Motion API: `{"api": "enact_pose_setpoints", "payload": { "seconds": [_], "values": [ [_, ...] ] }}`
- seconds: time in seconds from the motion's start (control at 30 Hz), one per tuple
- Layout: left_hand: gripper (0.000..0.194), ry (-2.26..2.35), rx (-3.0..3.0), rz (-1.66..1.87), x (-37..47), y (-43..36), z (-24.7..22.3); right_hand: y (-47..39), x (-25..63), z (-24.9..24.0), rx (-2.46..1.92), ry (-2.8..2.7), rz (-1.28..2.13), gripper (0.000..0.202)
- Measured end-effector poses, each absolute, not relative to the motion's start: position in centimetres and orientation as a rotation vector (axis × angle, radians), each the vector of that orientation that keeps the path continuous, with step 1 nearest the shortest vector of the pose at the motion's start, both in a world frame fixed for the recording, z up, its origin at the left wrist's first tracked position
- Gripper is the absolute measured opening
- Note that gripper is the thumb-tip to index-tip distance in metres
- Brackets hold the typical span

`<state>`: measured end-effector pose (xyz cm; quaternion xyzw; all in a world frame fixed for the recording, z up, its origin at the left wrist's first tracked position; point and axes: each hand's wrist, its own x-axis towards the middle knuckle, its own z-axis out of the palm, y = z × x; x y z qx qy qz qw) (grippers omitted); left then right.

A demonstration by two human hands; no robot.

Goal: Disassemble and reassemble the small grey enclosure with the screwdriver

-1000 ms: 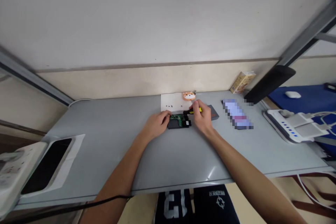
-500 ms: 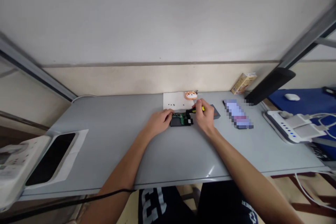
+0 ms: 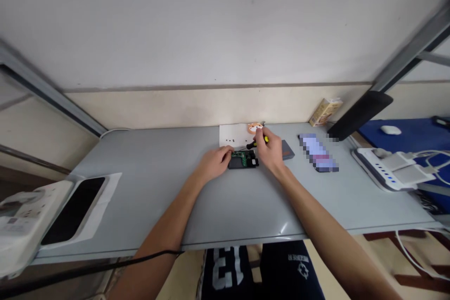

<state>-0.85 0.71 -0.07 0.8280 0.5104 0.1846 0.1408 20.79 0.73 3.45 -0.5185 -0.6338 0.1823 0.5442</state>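
Note:
A small black device (image 3: 236, 164) with a bare green circuit board (image 3: 242, 155) lies on the grey table. My left hand (image 3: 215, 161) grips the device at its left edge, thumb and fingers closed on the corner. In my right hand (image 3: 271, 151) is a black and yellow screwdriver (image 3: 251, 145), its shaft slanting down to the left over the board's upper edge. Whether the tip touches the board I cannot tell. Just behind the device, several tiny dark screws (image 3: 230, 140) lie on a sheet of white paper (image 3: 228, 131).
An orange animal-face case (image 3: 253, 127) stands at the paper's right corner. A dark grey box (image 3: 287, 151) and a phone (image 3: 318, 152) lie to the right, before a carton (image 3: 325, 111) and power strip (image 3: 390, 168). Another phone (image 3: 75, 211) lies far left.
My right hand has shifted slightly left and away from me, tilting the screwdriver so its tip sits further left over the board. My left hand stays at the device's edge.

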Motion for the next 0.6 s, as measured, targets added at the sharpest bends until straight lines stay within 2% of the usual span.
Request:
{"api": "enact_pose_setpoints", "payload": {
  "seconds": [0.13,0.3,0.47,0.6],
  "values": [
    [0.031,1.471,2.393,0.539,-0.8,0.7,0.1,2.6,19.4,4.5,-1.126,-1.561,0.516,0.027],
    [0.03,1.497,2.402,0.525,-0.7,0.8,-0.2,4.8,17.1,4.6,-0.815,-1.519,0.819,0.029],
    [0.029,1.511,2.392,0.496,-0.6,1.2,-0.5,4.8,17.0,4.5,-0.503,-1.335,1.319,0.034],
    [0.03,1.509,2.387,0.473,-0.5,1.4,-0.3,4.1,16.9,4.4,-0.482,-1.091,1.366,0.031]
  ]
}}
